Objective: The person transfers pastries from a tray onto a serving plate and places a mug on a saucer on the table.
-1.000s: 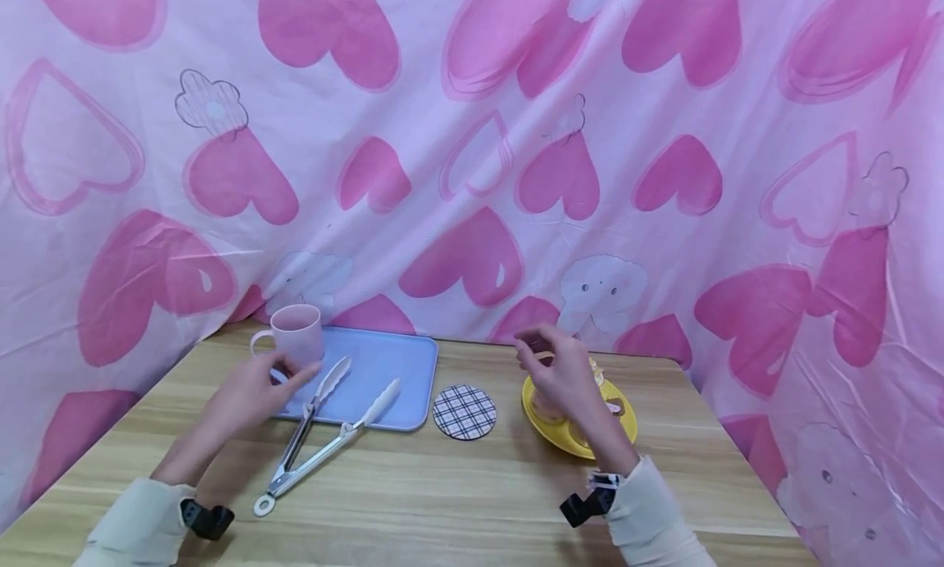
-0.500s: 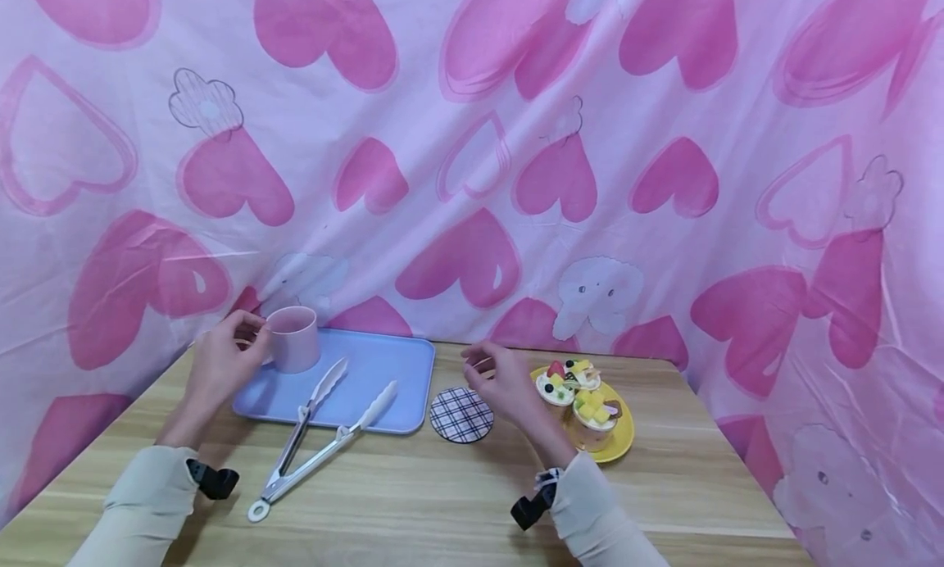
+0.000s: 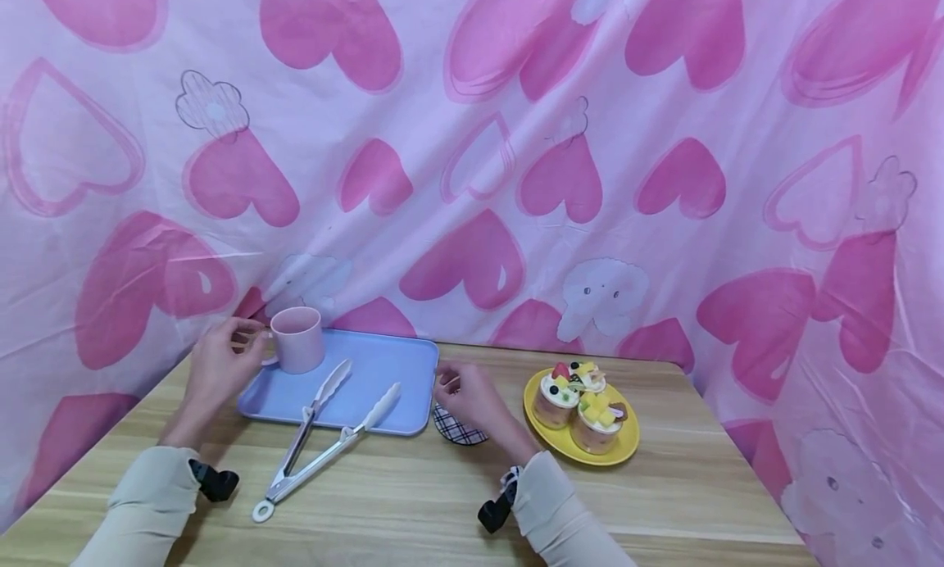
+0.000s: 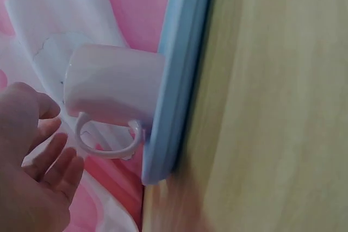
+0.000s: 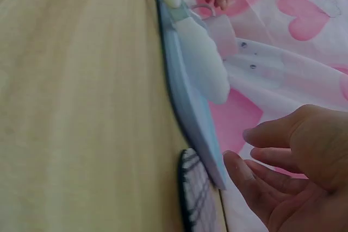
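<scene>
A pink mug [image 3: 298, 351] stands upright at the left end of a blue tray [image 3: 409, 362], its handle towards my left hand [image 3: 215, 366]. That hand is beside the handle with its fingers loosely bent; the left wrist view shows a gap between the fingers [image 4: 64, 169] and the mug [image 4: 117, 82]. My right hand [image 3: 472, 399] hovers over a round checked coaster [image 3: 456, 429], near the tray's right edge, and hides part of the coaster. Nothing is between its thumb and fingers [image 5: 255, 183] in the right wrist view. Metal tongs [image 3: 313, 467] lie spread, their white tips over the tray.
On the right of the wooden table [image 3: 413, 510] is a yellow plate [image 3: 549, 446] bearing three dessert cups [image 3: 596, 426] topped with fruit and cream. A pink heart-patterned cloth [image 3: 472, 182] hangs right behind the table's back edge.
My right hand has moved left from above the yellow plate to the coaster, uncovering the dessert cups. My left hand has shifted from in front of the mug to its handle side.
</scene>
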Available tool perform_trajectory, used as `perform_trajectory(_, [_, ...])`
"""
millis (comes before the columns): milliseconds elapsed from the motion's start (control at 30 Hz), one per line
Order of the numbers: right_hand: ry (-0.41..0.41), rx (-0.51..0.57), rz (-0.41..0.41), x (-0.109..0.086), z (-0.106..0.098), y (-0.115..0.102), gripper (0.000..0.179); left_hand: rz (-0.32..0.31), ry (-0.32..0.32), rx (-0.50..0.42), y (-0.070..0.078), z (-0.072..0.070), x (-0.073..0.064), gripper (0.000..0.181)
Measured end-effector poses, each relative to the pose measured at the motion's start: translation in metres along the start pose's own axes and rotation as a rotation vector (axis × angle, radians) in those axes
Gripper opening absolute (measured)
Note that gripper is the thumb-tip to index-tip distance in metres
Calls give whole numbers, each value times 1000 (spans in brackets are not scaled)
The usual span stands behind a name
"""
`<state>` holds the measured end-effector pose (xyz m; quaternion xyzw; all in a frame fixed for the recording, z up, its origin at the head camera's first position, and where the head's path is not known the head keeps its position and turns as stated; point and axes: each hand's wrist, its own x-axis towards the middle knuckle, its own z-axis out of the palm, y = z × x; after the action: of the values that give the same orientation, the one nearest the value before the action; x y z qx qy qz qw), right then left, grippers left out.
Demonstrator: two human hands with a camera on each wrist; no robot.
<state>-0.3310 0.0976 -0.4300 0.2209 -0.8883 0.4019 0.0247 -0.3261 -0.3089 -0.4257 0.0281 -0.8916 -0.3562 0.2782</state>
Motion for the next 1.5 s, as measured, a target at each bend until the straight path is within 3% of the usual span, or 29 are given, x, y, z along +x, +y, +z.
perform_trajectory(233, [-53, -56, -21, -3, 13, 4, 34, -60, -141, -49, -6, 6, -2, 53])
perform_trajectory(333, [-49, -58, -18, -4, 16, 4, 35, -75, -168, -55, -8, 6, -3, 55])
perform_trajectory(667, [-51, -42, 7, -4, 14, 3, 43, -99, -202, -95, -11, 8, 1, 55])
perform_trajectory(933, [-43, -103, 71, -4, -1, 18, 39, -72, -177, -136, -15, 11, -1, 51])
perform_trajectory(1233, [-41, -148, 190, -11, -24, 29, 36, -139, -218, -145, -12, 11, -2, 54])
perform_trajectory(1500, [-46, -175, 181, -20, -32, 34, 31, -152, -236, -114, -6, 6, -2, 52])
